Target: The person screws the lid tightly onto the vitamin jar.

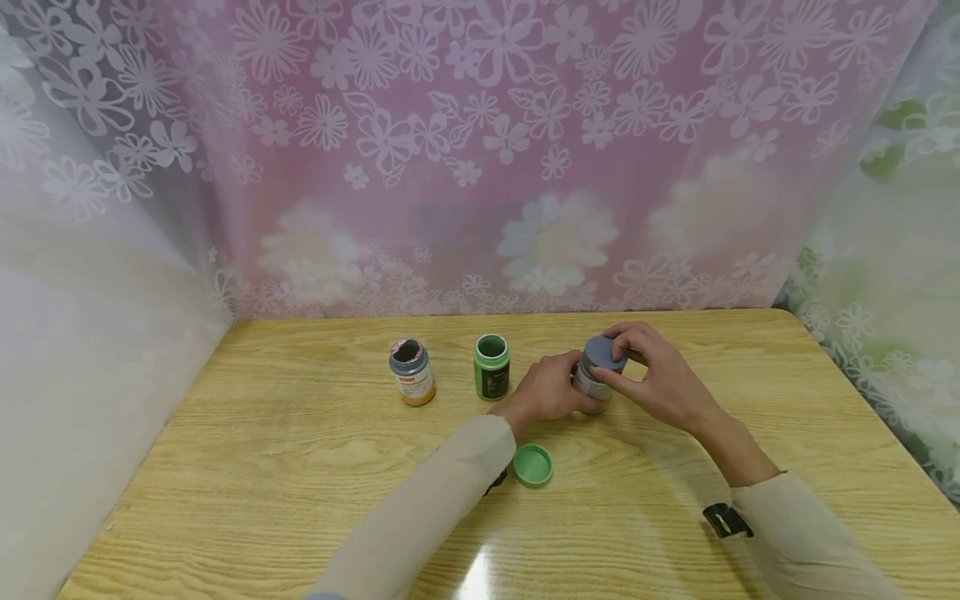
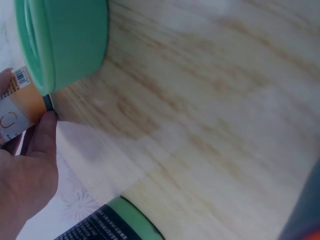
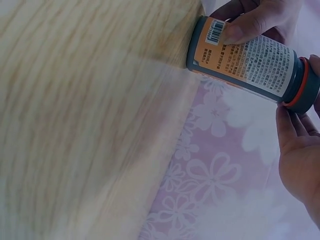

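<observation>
In the head view my left hand [image 1: 550,388] grips the body of a grey jar [image 1: 590,386] at the right of the row. The fingers of my right hand [image 1: 663,379] hold the rim of its grey lid [image 1: 602,353]. The right wrist view shows this jar [image 3: 245,57] with an orange and white printed label. A thin orange-red ring runs between body and lid [image 3: 306,90] there. My left thumb lies on the label, and my right fingers [image 3: 300,160] are at the lid.
An open green jar [image 1: 492,379] stands left of my hands. Farther left is an open grey jar [image 1: 414,379] with torn foil on its rim. A green lid [image 1: 533,466] lies on the wooden table [image 1: 300,483] near my left wrist. Behind hangs a pink floral curtain [image 1: 435,183].
</observation>
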The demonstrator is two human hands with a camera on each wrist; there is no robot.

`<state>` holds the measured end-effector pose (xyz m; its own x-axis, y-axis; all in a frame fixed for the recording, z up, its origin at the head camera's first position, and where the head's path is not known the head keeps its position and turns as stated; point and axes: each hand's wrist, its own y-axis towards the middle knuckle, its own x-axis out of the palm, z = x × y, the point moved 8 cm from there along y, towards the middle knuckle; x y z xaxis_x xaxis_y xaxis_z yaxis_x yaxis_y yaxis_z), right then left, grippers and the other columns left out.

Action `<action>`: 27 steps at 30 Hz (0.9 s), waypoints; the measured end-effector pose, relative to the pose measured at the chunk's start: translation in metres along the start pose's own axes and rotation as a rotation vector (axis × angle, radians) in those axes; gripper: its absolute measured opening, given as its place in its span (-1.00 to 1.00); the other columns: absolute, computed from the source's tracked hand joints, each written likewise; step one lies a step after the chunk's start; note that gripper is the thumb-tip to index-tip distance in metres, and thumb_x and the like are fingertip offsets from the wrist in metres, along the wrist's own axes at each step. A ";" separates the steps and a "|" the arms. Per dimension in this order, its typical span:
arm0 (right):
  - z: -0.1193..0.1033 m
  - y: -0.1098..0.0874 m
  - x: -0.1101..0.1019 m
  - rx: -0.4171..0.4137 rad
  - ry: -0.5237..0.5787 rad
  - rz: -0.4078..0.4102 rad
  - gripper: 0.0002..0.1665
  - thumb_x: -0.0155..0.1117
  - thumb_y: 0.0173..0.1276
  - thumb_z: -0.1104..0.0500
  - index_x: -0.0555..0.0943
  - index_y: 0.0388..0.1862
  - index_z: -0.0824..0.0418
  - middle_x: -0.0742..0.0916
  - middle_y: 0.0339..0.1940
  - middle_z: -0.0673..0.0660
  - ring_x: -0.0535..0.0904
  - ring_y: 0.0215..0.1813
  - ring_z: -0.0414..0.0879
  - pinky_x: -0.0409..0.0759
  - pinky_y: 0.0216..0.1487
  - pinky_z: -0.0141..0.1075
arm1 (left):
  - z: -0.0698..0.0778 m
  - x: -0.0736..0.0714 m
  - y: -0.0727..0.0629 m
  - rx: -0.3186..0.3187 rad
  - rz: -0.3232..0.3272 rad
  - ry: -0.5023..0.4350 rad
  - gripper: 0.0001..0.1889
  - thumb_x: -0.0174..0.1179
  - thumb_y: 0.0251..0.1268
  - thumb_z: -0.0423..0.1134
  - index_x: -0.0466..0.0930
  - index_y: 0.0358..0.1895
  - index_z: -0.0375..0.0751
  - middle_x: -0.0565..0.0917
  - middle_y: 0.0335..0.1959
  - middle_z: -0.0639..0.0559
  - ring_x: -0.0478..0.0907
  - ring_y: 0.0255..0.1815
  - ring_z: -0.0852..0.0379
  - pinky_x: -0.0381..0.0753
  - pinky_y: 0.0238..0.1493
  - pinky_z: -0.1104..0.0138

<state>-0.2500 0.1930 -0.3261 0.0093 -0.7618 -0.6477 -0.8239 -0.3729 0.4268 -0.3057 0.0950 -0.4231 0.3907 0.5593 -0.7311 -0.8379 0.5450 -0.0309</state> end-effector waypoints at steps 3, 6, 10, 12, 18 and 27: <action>0.015 0.000 0.002 -0.002 -0.007 -0.014 -0.68 0.41 0.21 0.31 0.38 -0.34 0.25 0.51 0.07 0.18 0.48 0.07 0.02 0.50 0.09 -0.33 | 0.000 0.000 0.000 -0.003 0.002 -0.009 -0.37 0.44 0.04 0.05 0.45 0.20 0.01 0.60 -0.09 0.17 0.53 -0.19 0.29 0.51 -0.22 0.42; 0.029 0.000 0.004 -0.004 -0.021 -0.033 -0.67 0.41 0.23 0.21 0.38 -0.33 0.17 0.52 0.09 0.11 0.46 0.10 -0.01 0.49 0.12 -0.14 | 0.000 0.000 -0.001 -0.005 0.003 -0.016 -0.38 0.44 0.03 0.04 0.46 0.19 0.01 0.60 -0.10 0.16 0.53 -0.19 0.29 0.51 -0.22 0.42; 0.027 0.001 -0.001 0.000 -0.074 -0.065 -0.74 0.39 0.26 0.16 0.44 -0.29 0.13 0.53 0.15 0.14 0.44 0.17 0.07 0.46 0.10 0.05 | 0.000 0.000 0.000 -0.003 0.004 -0.017 -0.39 0.45 0.02 0.03 0.47 0.16 -0.01 0.61 -0.11 0.16 0.54 -0.20 0.29 0.51 -0.22 0.43; 0.023 0.003 -0.005 -0.008 -0.103 -0.083 -0.78 0.37 0.28 0.14 0.48 -0.26 0.10 0.52 0.17 0.16 0.43 0.19 0.11 0.45 0.08 0.09 | 0.001 0.000 0.000 -0.001 0.006 -0.019 -0.40 0.45 0.01 0.03 0.48 0.15 -0.02 0.61 -0.12 0.17 0.54 -0.21 0.29 0.51 -0.22 0.43; 0.012 0.011 -0.014 -0.048 -0.179 -0.161 -0.79 0.34 0.31 0.12 0.53 -0.13 0.09 0.49 0.24 0.19 0.43 0.22 0.14 0.43 0.09 0.08 | 0.000 0.001 0.001 0.006 0.010 -0.027 -0.40 0.47 0.00 0.02 0.49 0.13 -0.03 0.62 -0.12 0.17 0.55 -0.20 0.30 0.51 -0.22 0.44; -0.001 0.022 -0.015 -0.090 -0.269 -0.367 -0.57 0.29 0.35 0.05 0.53 0.15 0.14 0.45 0.31 0.18 0.34 0.31 0.17 0.42 0.12 0.10 | -0.001 0.001 0.001 -0.001 0.011 -0.043 -0.42 0.47 0.00 0.01 0.49 0.12 -0.03 0.61 -0.13 0.18 0.55 -0.20 0.30 0.52 -0.20 0.42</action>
<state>-0.2674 0.1961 -0.3066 0.1343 -0.4110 -0.9017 -0.7407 -0.6461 0.1842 -0.3069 0.0953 -0.4249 0.3977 0.5913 -0.7015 -0.8424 0.5383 -0.0238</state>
